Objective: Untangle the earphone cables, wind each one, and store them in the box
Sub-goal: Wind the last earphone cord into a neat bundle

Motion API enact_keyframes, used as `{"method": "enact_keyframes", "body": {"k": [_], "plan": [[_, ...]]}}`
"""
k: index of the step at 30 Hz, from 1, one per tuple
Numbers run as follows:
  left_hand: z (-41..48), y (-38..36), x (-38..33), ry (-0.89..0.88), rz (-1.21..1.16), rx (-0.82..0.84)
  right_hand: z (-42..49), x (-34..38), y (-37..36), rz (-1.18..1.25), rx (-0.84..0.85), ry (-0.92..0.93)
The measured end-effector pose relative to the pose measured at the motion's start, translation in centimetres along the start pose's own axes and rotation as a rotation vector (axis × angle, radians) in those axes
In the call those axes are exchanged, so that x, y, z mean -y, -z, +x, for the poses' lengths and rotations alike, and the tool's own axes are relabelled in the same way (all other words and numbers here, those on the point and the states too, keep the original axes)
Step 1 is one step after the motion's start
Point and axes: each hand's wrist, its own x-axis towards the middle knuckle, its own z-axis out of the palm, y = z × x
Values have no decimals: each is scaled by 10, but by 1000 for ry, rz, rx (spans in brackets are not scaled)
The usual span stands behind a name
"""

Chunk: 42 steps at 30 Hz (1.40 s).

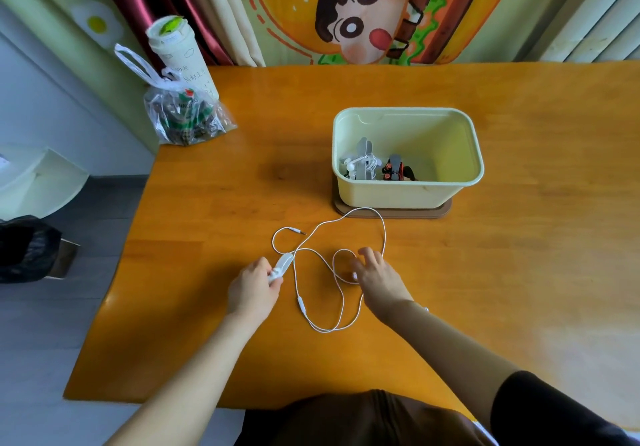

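A white earphone cable (322, 262) lies in loose loops on the orange table, its plug (298, 231) pointing right and its remote (301, 304) near me. My left hand (254, 288) grips a grey winder card (283, 264) together with a white earbud. My right hand (375, 277) rests on the table with fingers spread over a small cable loop, an earbud under its fingertips. The pale yellow box (408, 189) stands beyond the cable on a brown lid and holds a wound white earphone (362, 165) and a wound black and red one (394, 170).
A clear plastic bag (187, 116) and a tall cream cup (181, 54) sit at the table's back left corner. The table's left edge drops to the floor, where a black bag (27, 248) lies. Bare tabletop (536, 237) stretches to the right of the box.
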Motion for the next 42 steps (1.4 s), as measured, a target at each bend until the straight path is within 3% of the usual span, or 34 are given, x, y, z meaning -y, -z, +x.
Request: {"method": "enact_keyframes", "body": {"k": [2,4,6,8,11,14,18,24,29,33,35,37,40,42], "plan": [[-1,-2,2,16,62,20,-1,4,1,9,-16,170],[-4,-4,2,30,117,49,-3,14,1,15,128,358],[-7,-6,0,-7,145,1,-3,22,-3,-83,293,414],[-10,-7,-3,-174,113,-54,-1,25,-2,-161,318,411],[-14,-11,-11,-480,53,181,-2,22,-1,-183,277,389],[-18,-16,-25,-577,39,406,-7,18,10,41,241,282],[-17,-9,-39,-509,-176,278,-17,4,37,387,164,72],[1,18,-41,-395,-304,158,-26,-52,60,301,42,-158],[8,27,-45,-329,-252,70,-34,-86,76,314,-189,-458],[2,31,-65,-387,-157,-117,-36,-69,90,430,-234,-420],[-6,32,-84,-488,-324,-66,-38,-47,98,566,-252,-348],[-18,32,-107,-534,-499,91,-38,-22,103,707,-299,-282],[-31,34,-135,-460,-725,277,-37,2,105,793,-395,-219],[-34,35,-143,-411,-796,283,-39,8,105,819,-437,-226]]}}
